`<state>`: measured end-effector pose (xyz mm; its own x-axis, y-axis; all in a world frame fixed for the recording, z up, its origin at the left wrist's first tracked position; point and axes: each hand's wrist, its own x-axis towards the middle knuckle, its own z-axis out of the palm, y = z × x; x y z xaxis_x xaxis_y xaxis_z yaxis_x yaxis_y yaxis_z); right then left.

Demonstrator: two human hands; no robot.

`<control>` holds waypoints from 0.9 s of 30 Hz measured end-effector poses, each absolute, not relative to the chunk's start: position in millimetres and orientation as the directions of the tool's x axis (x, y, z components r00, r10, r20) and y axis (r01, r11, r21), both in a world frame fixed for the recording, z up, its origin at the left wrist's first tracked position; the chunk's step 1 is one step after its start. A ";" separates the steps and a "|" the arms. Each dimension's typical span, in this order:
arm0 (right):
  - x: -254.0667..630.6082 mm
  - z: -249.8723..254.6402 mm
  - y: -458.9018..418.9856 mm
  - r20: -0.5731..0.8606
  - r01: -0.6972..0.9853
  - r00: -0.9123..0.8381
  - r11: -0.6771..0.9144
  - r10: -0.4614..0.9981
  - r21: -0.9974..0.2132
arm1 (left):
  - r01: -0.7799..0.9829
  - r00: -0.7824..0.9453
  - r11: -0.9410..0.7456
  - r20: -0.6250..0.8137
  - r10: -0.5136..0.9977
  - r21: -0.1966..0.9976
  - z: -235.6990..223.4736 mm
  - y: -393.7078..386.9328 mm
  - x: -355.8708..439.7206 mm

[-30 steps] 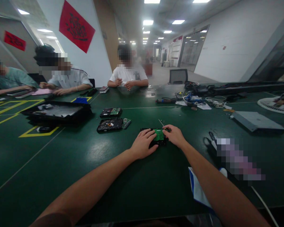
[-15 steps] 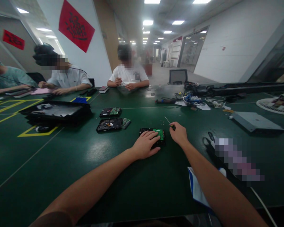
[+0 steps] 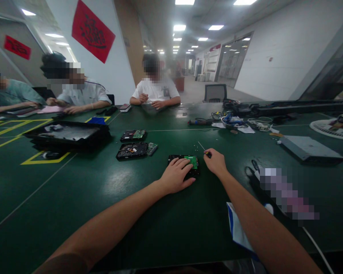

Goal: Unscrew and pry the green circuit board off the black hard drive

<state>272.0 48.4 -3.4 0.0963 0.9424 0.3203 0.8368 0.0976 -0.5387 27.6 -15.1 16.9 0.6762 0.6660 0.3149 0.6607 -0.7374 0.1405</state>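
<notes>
A hard drive (image 3: 193,160) with a green circuit board facing up lies on the table in front of me. My left hand (image 3: 175,175) grips it, its fingers laid across the top and its thumb along the near edge. Just right of the drive, my right hand (image 3: 215,161) is closed around a small screwdriver (image 3: 201,145), whose thin shaft points up and to the left, clear of the drive. Several tiny screws (image 3: 196,147) lie beyond the drive, close to the screwdriver's shaft.
Two more hard drives (image 3: 133,135) (image 3: 131,151) and a loose circuit board (image 3: 152,148) lie to the left. Farther left are stacked black trays (image 3: 74,144). A grey metal box (image 3: 311,146), cables (image 3: 260,123) and a blue-white packet (image 3: 240,228) are on the right. Several people sit across the table.
My right hand and the screwdriver have shifted very slightly left. My left hand stays on the hard drive, almost unmoved.
</notes>
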 end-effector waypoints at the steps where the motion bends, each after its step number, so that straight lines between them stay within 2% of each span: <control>1: 272.0 -4.3 48.9 0.329 0.838 0.095 0.103 0.940 -0.536 | 0.663 0.672 -0.735 0.321 0.667 0.142 16.9 -15.2 27.3; 11: 272.0 -3.3 48.5 0.338 0.851 0.097 0.098 0.936 -0.515 | 0.586 0.698 -0.789 0.379 0.608 0.186 22.3 -17.3 27.7; 15: 270.1 -1.2 47.6 0.363 0.888 0.099 0.082 0.926 -0.452 | 0.615 0.670 -0.765 0.386 0.634 0.189 23.3 -22.0 29.4; 20: 267.0 -4.4 49.4 0.353 0.894 0.047 0.118 0.934 -0.433 | 0.672 0.640 -0.725 0.372 0.672 0.151 24.0 -27.3 41.2; 27: 266.8 -8.2 54.5 0.334 0.843 0.133 0.071 0.933 -0.534 | 0.740 0.599 -0.667 0.367 0.712 0.086 21.4 -28.0 56.2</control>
